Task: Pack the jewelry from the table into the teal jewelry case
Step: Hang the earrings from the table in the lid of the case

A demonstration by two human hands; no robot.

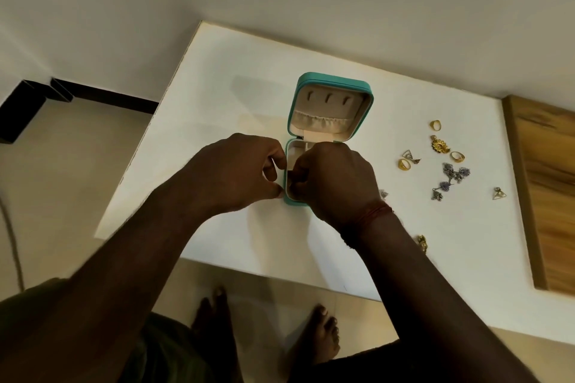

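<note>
Over the open teal case (333,77), left hand (236,171) gripping its left rim, right hand (336,177) curled inside, hold unclear; loose jewelry (451,171) right of the case, nearest the right hand.

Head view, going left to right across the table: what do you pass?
Left hand → teal jewelry case → gold ring nearest the case → silver-purple earrings → lone triangle earring → wooden board.
</note>
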